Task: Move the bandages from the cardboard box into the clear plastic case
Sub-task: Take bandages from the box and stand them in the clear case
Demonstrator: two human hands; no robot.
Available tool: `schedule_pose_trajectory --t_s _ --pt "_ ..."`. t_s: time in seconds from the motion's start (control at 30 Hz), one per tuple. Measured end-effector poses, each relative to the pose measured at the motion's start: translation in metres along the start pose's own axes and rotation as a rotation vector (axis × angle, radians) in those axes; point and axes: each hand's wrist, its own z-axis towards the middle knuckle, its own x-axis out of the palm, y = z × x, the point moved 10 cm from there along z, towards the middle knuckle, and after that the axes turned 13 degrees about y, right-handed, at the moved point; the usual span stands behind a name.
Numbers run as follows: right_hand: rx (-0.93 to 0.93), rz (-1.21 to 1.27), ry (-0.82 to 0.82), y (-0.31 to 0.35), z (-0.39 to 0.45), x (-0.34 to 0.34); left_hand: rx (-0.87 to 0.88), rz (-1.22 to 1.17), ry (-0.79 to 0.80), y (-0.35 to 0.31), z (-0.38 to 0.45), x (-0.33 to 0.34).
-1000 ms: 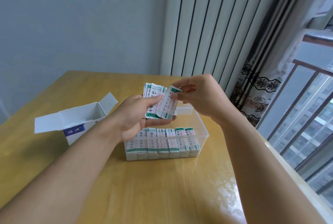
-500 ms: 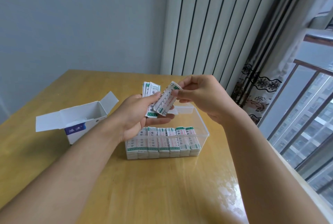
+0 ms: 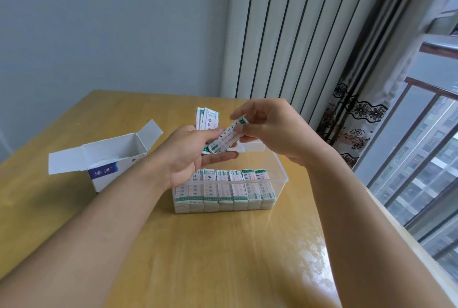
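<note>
My left hand [image 3: 190,156] grips a fanned bunch of white-and-green bandage strips [image 3: 207,119] above the clear plastic case [image 3: 280,178]. My right hand [image 3: 270,131] pinches a small stack of bandages [image 3: 226,139] by its upper end, and the stack's lower end rests against my left fingers. Several stacks of bandages [image 3: 223,190] stand in a row along the case's near wall. The white cardboard box [image 3: 111,156] with a blue label lies open to the left of the case, and its inside looks mostly empty.
The wooden table [image 3: 223,258] carries the box and case. A white radiator [image 3: 297,30] and a patterned curtain [image 3: 352,109] stand behind on the right. A window with a railing [image 3: 426,159] runs along the table's right edge.
My right hand has drawn a small stack out of the fanned bunch and tilted it down to the right. My left hand keeps holding the other strips.
</note>
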Motion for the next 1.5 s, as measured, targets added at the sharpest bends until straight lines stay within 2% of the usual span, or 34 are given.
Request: schedule_pose_trajectory --t_s 0.1,0.33,0.53,0.67,0.87,0.97,1.07,1.23,1.5 --pt "0.041 -0.056 -0.005 -0.003 0.001 0.001 0.001 -0.007 -0.014 0.0 0.0 -0.001" --pt "0.061 0.032 0.035 -0.007 0.001 0.005 0.017 0.011 -0.027 0.0 0.001 -0.004" --pt "0.06 0.016 0.011 -0.007 0.001 0.001 0.024 0.009 0.03 0.0 0.002 0.003" --pt "0.053 -0.193 0.035 -0.001 -0.007 -0.02 0.025 0.101 -0.013 0.0 0.004 -0.002" --pt "0.236 -0.703 0.406 -0.012 0.007 -0.008 0.041 0.11 -0.043 0.002 0.007 -0.009" --pt "0.335 -0.833 0.603 -0.033 0.013 0.012 0.045 0.117 -0.041 0.001 0.007 -0.009" --pt "0.364 -0.926 0.703 -0.041 0.016 0.024 0.044 0.12 -0.027 0.001 0.007 -0.007" --pt "0.363 -1.066 0.768 -0.045 0.02 0.039 0.041 0.139 -0.015 0.001 0.006 -0.005" --pt "0.319 -1.226 0.628 -0.051 0.02 0.044 0.047 0.16 -0.001 0.0 0.006 -0.003"
